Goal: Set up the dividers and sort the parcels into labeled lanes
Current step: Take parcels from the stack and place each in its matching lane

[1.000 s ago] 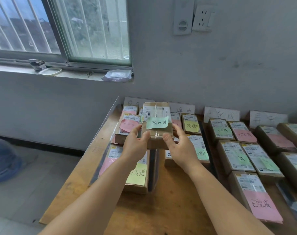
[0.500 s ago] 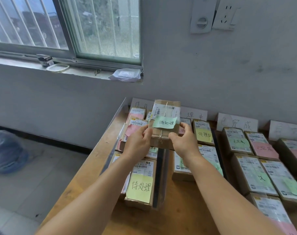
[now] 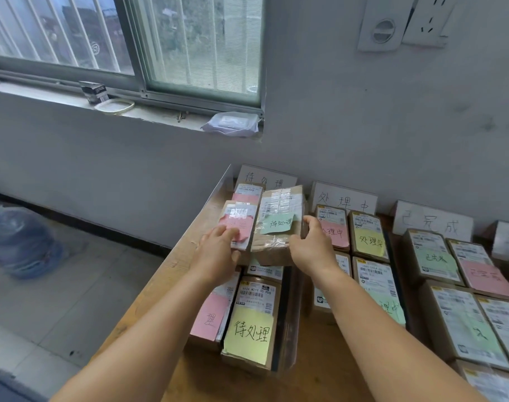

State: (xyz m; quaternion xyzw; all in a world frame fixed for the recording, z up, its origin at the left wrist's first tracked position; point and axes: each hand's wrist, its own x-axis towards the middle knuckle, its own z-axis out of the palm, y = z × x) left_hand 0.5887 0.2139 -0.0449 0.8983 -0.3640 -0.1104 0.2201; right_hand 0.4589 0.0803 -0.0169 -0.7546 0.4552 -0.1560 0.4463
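Parcels crowd our wooden table (image 3: pixel 172 265), whose left edge drops to open floor (image 3: pixel 73 300). We see white lane cards (image 3: pixel 344 198) standing against the wall, brown boxes ranked before each. In the leftmost lane, our left hand (image 3: pixel 218 253) and right hand (image 3: pixel 311 248) grip the taped parcel (image 3: pixel 276 227) with a green note, atop other boxes.

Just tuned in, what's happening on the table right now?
A person is sorting labelled parcels into lanes. Both hands hold a brown parcel with a green note over the leftmost lane, below its sign card; the left hand is at its left edge, the right hand grips its right side. Parcels already fill the neighbouring lanes.
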